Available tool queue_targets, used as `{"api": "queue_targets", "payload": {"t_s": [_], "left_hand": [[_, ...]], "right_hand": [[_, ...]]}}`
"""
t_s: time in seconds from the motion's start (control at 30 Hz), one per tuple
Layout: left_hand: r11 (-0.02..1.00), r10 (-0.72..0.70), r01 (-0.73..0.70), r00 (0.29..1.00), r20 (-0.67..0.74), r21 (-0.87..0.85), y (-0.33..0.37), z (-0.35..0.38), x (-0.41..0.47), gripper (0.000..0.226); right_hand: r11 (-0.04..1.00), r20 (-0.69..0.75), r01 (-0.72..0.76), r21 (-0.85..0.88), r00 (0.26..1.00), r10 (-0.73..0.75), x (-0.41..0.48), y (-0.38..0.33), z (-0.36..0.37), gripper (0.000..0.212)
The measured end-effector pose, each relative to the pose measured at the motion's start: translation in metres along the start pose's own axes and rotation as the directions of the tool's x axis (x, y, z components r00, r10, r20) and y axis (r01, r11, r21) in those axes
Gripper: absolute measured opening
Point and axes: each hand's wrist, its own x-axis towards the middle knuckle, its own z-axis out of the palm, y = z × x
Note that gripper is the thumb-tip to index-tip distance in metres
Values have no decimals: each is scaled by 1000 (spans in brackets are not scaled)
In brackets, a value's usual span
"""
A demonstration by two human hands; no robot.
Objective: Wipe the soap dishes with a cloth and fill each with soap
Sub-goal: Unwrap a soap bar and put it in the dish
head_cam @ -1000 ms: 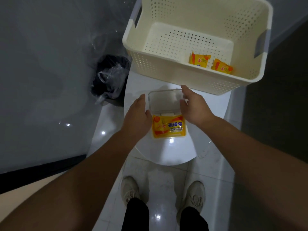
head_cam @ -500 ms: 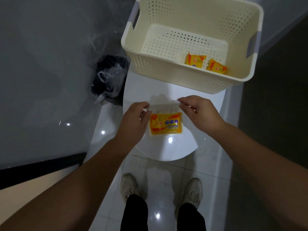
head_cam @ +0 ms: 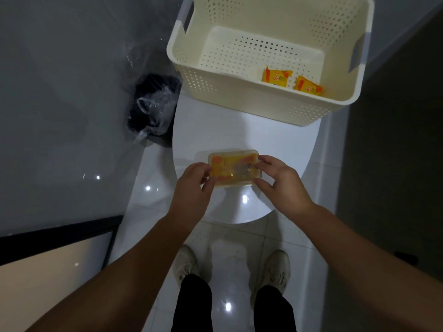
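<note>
Because the clear lid (head_cam: 242, 155) probably must sit shut over the yellow soap (head_cam: 225, 165), the left hand (head_cam: 191, 185) and right hand (head_cam: 280, 180) each pinch one end of the soap dish (head_cam: 232, 182).

Straight ahead of you: closed white toilet lid (head_cam: 239, 130), w/ a cream perforated basket (head_cam: 239, 101) sitting on its far end, right corner past the lid's edge. Nearer you on the lid, the clear soap dish (head_cam: 233, 167); can't tell if it rests on the lid or sits just above it. White tiled floor (head_cam: 230, 238) below: black bin (head_cam: 153, 104) w/ plastic liner left of the toilet, your shoes (head_cam: 185, 267) near the lid's front edge.
</note>
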Motion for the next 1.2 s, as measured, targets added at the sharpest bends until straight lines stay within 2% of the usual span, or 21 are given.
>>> {"api": "queue_targets", "payload": {"t_s": [0.1,0.2,0.27,0.4,0.57,0.77,0.9,0.97,1.03,1.2], "left_hand": [[999,-44,44,999,8,-5,0,1,1,19],[992,-122,122,992,21,-38,0,4,3,27],[980,-181,183,983,31,-73,2,7,5,28],[974,-214,216,976,28,-67,3,9,8,25],[979,-205,204,978,50,24,-3,13,8,22],[968,-245,237,963,116,77,-5,15,15,23],[968,-250,249,964,92,25,0,10,13,24],[958,-269,275,960,79,-79,9,4,12,27],[933,-298,307,951,77,-189,24,-9,10,28],[936,-231,258,964,134,-240,71,-61,6,29]], "right_hand": [[999,-16,-32,40,999,33,0,0,1,37],[961,-50,-214,176,973,226,4,-2,5,30],[920,-42,-334,205,936,349,10,-3,8,22],[878,-2,-432,204,897,442,18,-4,15,26],[843,10,-471,258,874,485,17,-3,18,21],[817,38,-493,300,861,507,21,-1,21,25],[791,-18,-485,372,849,528,17,-7,19,23],[765,-47,-472,439,838,544,14,-15,14,21],[746,-51,-453,488,839,542,8,-26,5,27],[718,-38,-411,562,854,519,-14,-75,-44,43]]}}
